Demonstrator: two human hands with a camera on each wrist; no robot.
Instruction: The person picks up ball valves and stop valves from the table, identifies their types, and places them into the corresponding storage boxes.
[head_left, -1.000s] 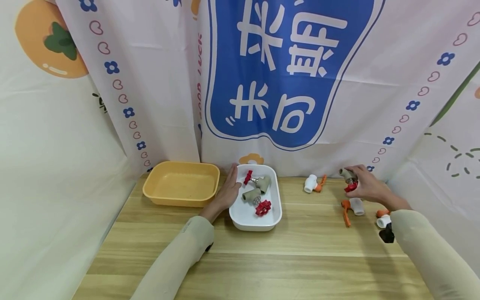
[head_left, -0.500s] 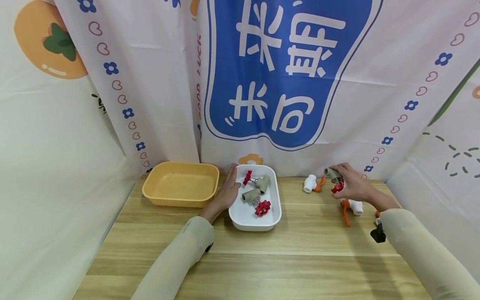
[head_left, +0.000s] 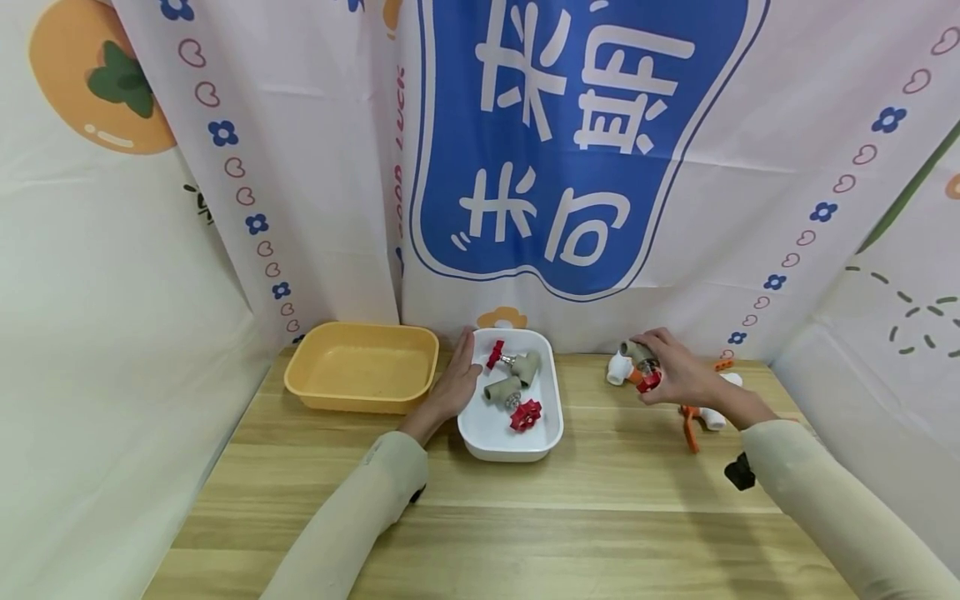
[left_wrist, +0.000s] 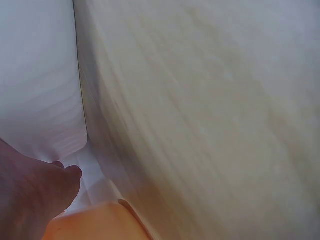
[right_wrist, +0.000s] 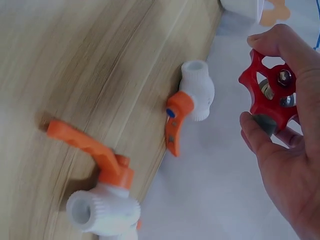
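My right hand [head_left: 678, 373] holds a grey-tan gate valve with a red handwheel [right_wrist: 267, 102] above the right part of the table. Thumb and fingers pinch the handwheel's rim in the right wrist view. My left hand [head_left: 456, 387] lies with straight fingers along the left side of a white tray [head_left: 510, 456]. Two similar valves lie in that tray: one [head_left: 527, 367] at the back, the other [head_left: 502, 390] nearer the front. Below the held valve, partly covered by it, is a white ball valve [head_left: 618, 368] with an orange lever.
Left of the white tray stands a yellow tray [head_left: 352, 402]. Another white ball valve [head_left: 712, 419] with an orange lever [head_left: 690, 432] lies right of the right hand; a further one [head_left: 732, 379] is partly hidden by that arm. A printed cloth [head_left: 660, 317] hangs behind the wooden table [head_left: 525, 533].
My right hand has moved left with the gate valve, from over the right-hand ball valves to over the leftmost one. The left hand and both trays have stayed put.
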